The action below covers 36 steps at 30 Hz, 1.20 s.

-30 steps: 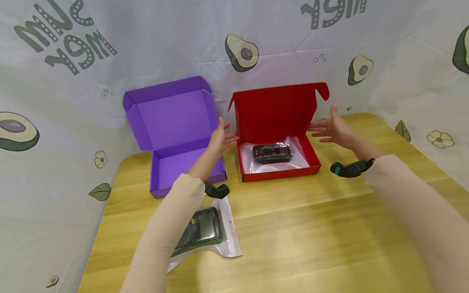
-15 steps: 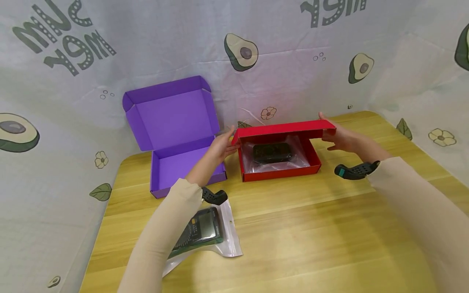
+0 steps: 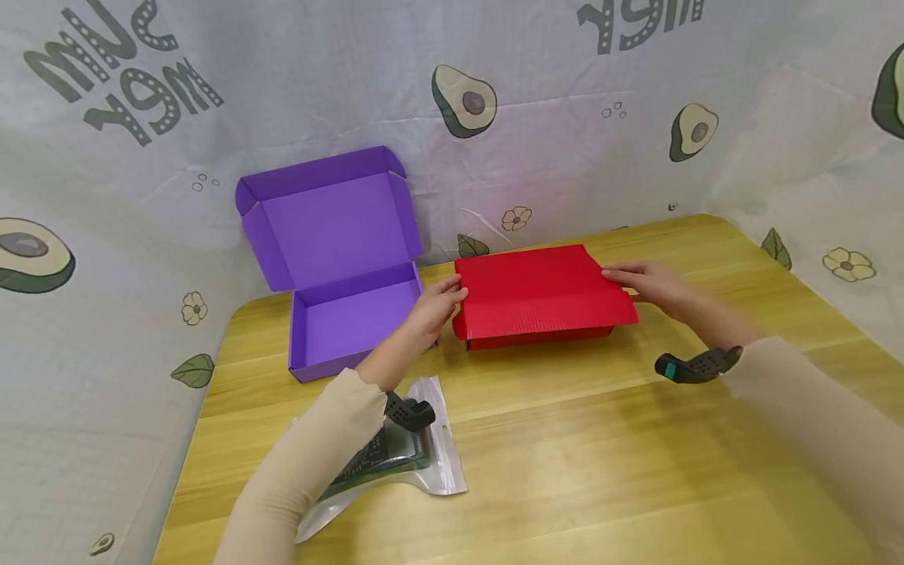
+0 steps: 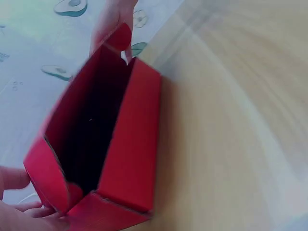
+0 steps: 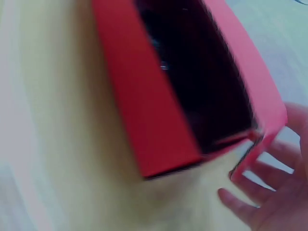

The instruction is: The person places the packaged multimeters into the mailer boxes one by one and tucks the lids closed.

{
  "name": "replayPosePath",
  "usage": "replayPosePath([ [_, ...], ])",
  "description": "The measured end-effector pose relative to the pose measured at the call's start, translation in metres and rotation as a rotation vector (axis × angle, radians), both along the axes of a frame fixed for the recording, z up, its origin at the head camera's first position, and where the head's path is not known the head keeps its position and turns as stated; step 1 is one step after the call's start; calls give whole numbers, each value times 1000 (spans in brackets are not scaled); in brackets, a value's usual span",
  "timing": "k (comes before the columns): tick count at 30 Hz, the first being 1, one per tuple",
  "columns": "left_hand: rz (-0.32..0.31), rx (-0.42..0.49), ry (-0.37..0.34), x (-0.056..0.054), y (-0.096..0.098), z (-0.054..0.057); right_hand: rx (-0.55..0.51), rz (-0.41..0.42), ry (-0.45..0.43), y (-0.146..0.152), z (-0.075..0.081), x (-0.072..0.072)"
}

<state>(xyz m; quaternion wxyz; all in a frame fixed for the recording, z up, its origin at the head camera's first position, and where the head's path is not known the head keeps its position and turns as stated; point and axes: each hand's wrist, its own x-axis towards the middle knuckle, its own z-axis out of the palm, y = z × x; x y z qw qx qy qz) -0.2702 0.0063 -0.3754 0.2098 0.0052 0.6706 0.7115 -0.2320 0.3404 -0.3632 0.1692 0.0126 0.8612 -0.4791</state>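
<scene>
A red cardboard box (image 3: 540, 290) stands on the table, its hinged lid tilted down over it and a dark gap left at the front. My left hand (image 3: 434, 310) touches the lid's left side, with fingers beside the side flap (image 4: 50, 173). At the right side, my right hand (image 3: 650, 286) has its fingers against the lid edge and the other side flap (image 5: 250, 156). The bagged dark device inside the box is hidden in the head view; only faint glints show through the gap in the right wrist view.
A purple box (image 3: 332, 227) stands to the left with its lid raised. A multimeter in a clear bag (image 3: 445, 447) lies nearer on the wooden table (image 3: 600, 471), partly under my left forearm. A printed cloth (image 3: 551, 71) hangs behind the table.
The red lid has swung forward and down from upright, covering the bagged device. Both hands have followed it downward along its sides. The purple box and the bagged multimeter stay in place.
</scene>
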Motion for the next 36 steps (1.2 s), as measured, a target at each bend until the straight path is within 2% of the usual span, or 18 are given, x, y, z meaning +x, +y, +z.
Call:
replayPosePath([
  [2, -11, 39, 62, -16, 2, -34, 24, -16, 32, -4, -7, 4],
  [3, -11, 44, 75, -19, 4, -44, 32, -30, 43, -6, -11, 5],
  [5, -10, 24, 93, -23, 8, -60, 42, -55, 69, -9, -17, 9],
  [7, -8, -18, 110, -21, 12, -65, 47, -72, 98, -11, -22, 11],
  [9, 8, -91, 87, -1, 14, -40, 32, -84, 128, -13, -26, 13],
  [11, 9, -124, 98, 15, 14, -21, 23, -91, 165, -13, -30, 14],
  [14, 17, -144, 86, 31, 13, -3, 12, -113, 213, -14, -33, 16],
  [18, 37, -170, 95, 38, 12, -5, 56, -158, 255, -17, -32, 24],
  [21, 52, -190, 115, 38, 8, -17, 136, -179, 256, -20, -29, 32],
  [23, 58, -194, 127, 44, 4, -18, 172, -174, 239, -21, -28, 38],
  [29, 19, -219, 124, 58, -5, -29, 214, -59, 125, -20, -25, 51],
  [32, -15, -217, 111, 64, -8, -32, 193, 2, 72, -18, -23, 53],
  [36, -26, -200, 122, 67, -9, -35, 140, 36, 18, -17, -18, 52],
])
